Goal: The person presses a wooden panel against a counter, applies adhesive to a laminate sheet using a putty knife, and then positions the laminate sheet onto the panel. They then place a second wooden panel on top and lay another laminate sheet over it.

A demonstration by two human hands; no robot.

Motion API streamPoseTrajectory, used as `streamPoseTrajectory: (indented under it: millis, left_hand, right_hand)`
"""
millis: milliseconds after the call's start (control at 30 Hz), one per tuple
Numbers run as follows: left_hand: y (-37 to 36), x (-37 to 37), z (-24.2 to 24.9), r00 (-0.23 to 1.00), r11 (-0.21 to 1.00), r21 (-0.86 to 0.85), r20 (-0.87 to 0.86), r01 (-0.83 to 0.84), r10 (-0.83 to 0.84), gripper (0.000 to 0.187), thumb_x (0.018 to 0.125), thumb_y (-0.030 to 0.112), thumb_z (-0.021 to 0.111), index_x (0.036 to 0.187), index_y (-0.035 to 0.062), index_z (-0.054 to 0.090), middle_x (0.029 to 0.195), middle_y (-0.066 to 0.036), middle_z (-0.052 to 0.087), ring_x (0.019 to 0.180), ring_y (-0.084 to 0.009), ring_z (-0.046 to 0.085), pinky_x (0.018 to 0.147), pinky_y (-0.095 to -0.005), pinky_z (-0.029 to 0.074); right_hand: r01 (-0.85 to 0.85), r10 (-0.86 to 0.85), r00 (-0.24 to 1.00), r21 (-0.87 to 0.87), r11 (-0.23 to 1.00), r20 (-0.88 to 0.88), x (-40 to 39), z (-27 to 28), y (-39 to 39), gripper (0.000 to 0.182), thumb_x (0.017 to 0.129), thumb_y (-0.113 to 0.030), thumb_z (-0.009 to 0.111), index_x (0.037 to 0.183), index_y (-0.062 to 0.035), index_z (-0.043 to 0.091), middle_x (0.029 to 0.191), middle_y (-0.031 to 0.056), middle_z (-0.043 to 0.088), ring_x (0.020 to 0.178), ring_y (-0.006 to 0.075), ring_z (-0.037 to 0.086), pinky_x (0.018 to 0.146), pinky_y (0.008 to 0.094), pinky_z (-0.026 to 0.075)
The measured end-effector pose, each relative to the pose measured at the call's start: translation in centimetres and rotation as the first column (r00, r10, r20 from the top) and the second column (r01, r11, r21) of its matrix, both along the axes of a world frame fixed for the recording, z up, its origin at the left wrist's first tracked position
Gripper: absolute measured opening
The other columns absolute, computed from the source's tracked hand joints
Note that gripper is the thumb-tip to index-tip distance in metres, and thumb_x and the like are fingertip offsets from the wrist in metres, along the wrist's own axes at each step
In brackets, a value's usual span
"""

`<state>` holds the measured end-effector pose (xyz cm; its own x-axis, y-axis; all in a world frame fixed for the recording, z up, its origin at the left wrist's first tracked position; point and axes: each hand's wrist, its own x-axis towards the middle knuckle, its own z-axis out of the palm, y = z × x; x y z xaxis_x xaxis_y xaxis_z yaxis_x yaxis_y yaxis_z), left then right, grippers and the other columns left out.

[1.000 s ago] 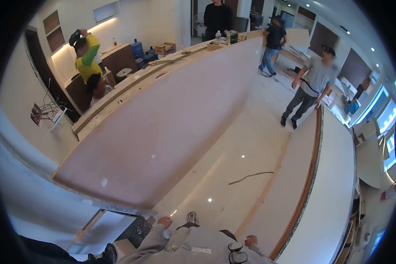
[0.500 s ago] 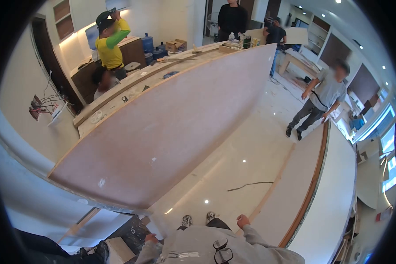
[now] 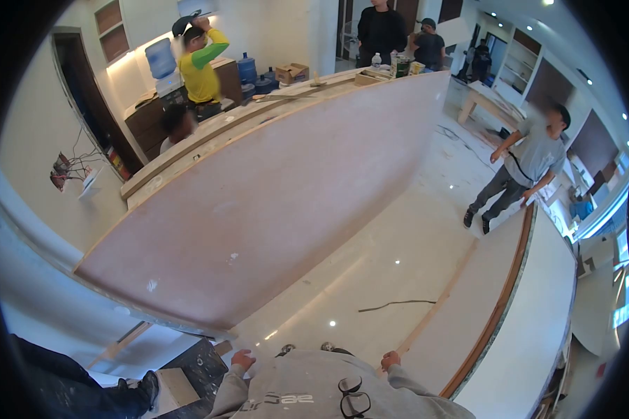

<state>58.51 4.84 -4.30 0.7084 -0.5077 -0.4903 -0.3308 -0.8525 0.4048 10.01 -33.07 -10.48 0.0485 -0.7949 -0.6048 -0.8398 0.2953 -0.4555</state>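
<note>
My left hand (image 3: 243, 359) hangs low beside my grey sweatshirt, its fingers curled in with nothing visible in them. It is nearest the lower corner of a long counter front (image 3: 272, 202) faced with a pale pinkish panel. On my other side, my right hand (image 3: 391, 360) is loosely closed, also with no object showing. Close to it runs a long white panel (image 3: 517, 321) with a brown wooden edge (image 3: 497, 314). Dark glasses (image 3: 354, 398) hang from my sweatshirt. My shoes show on the glossy floor (image 3: 342, 286) between the hands.
A person in grey (image 3: 524, 164) stands at the panel's far end. Several people are behind the counter top (image 3: 237, 122). A thin dark strip (image 3: 398, 303) lies on the floor. Another person's shoe (image 3: 147, 391) rests on a block at lower left. Wires (image 3: 73, 167) stick from the wall.
My left hand has come up and forward, while my right hand has dropped slightly nearer my body. The view has shifted a little. The person in yellow and green still has an arm raised.
</note>
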Motion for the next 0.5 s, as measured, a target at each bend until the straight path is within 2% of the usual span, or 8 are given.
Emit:
streamPoseTrajectory:
  millis: [100,167,200,233,300,367,433,500]
  left_hand:
    - [-4.7,-0.7,4.6,0.999,0.983,-0.181,0.028,-0.011,0.016,0.048,0.079,0.032,0.078,0.122,0.0123,0.07,0.092,-0.011,0.074,0.089,-0.0262,0.071,0.083,-0.0389,0.056]
    - [-8.1,-0.7,7.5,0.997,0.944,-0.32,-0.039,-0.078,0.069,0.049,0.076,0.032,0.08,0.12,0.0129,0.069,0.11,-0.012,0.071,0.097,-0.0262,0.07,0.088,-0.038,0.055]
    - [-9.7,-0.7,9.2,0.997,0.922,-0.379,-0.039,-0.081,0.071,0.049,0.078,0.029,0.079,0.122,0.0121,0.068,0.112,-0.012,0.071,0.097,-0.0255,0.069,0.087,-0.0378,0.055]
    - [-11.4,-0.5,11.1,0.996,0.896,-0.435,-0.041,-0.09,0.081,0.049,0.079,0.027,0.078,0.125,0.0113,0.067,0.114,-0.011,0.07,0.097,-0.0247,0.069,0.086,-0.0375,0.055]
    - [-15.3,-1.2,18.5,0.992,0.791,-0.598,-0.083,-0.129,0.099,0.05,0.082,0.022,0.076,0.129,0.0088,0.064,0.117,-0.012,0.068,0.099,-0.0245,0.067,0.085,-0.0376,0.055]
    - [-18.1,-1.3,23.9,0.992,0.79,-0.602,-0.026,-0.113,0.123,0.047,0.085,0.016,0.074,0.129,0.0058,0.063,0.123,-0.012,0.066,0.103,-0.0217,0.065,0.086,-0.0356,0.055]
    - [-20.0,-1.2,27.0,0.984,0.69,-0.718,0.037,-0.096,0.176,0.052,0.084,0.008,0.07,0.134,0.0061,0.058,0.128,-0.01,0.062,0.109,-0.0216,0.062,0.089,-0.0352,0.054]
    - [-22.3,-2.2,34.4,0.966,0.553,-0.818,-0.01,-0.157,0.26,0.054,0.083,0.002,0.065,0.136,0.0051,0.054,0.13,-0.008,0.059,0.115,-0.0212,0.058,0.093,-0.0343,0.051]
  right_hand:
    - [-0.03,0.034,0.999,0.119,0.992,-0.036,0.1,0.4,-0.8,0.021,0.075,0.002,0.07,0.094,0.0001,0.063,0.08,0.0171,0.07,0.062,0.0262,0.071,0.053,0.041,0.06]
    - [-0.056,0.056,0.998,0.103,0.993,0.002,0.4,-1.0,-1.6,0.022,0.073,-0.002,0.072,0.094,-0.0004,0.065,0.08,0.0176,0.07,0.064,0.0286,0.072,0.059,0.0404,0.061]
    - [-0.08,0.078,0.997,0.102,0.992,0.016,0.1,-1.5,-1.6,0.022,0.072,-0.004,0.073,0.093,-0.0006,0.066,0.079,0.0179,0.071,0.065,0.0299,0.072,0.062,0.0401,0.061]
    - [-0.095,0.091,0.995,0.101,0.99,0.036,0.5,-0.4,-1.7,0.021,0.072,-0.003,0.072,0.092,-0.0008,0.066,0.079,0.0177,0.07,0.064,0.029,0.072,0.06,0.0403,0.06]
    - [-0.132,0.124,0.989,0.096,0.987,0.078,2.9,2.9,-3.2,0.018,0.073,-0.001,0.072,0.089,-0.0013,0.064,0.077,0.0172,0.07,0.06,0.0274,0.07,0.056,0.0405,0.059]
    - [-0.179,0.17,0.983,0.13,0.975,0.073,4.9,3.7,-5.3,0.026,0.072,0.003,0.075,0.095,-0.0015,0.063,0.078,0.0158,0.07,0.059,0.0259,0.069,0.053,0.0393,0.059]
    - [-0.209,0.2,0.976,0.116,0.971,0.089,6.5,3.7,-7.0,0.029,0.072,0.004,0.075,0.098,-0.002,0.063,0.078,0.015,0.069,0.059,0.0251,0.069,0.051,0.0385,0.059]
    - [-0.233,0.225,0.967,0.062,0.97,0.116,7.6,3.5,-8.5,0.026,0.074,0.004,0.072,0.097,-0.0027,0.063,0.077,0.0149,0.069,0.059,0.0251,0.069,0.05,0.038,0.058]
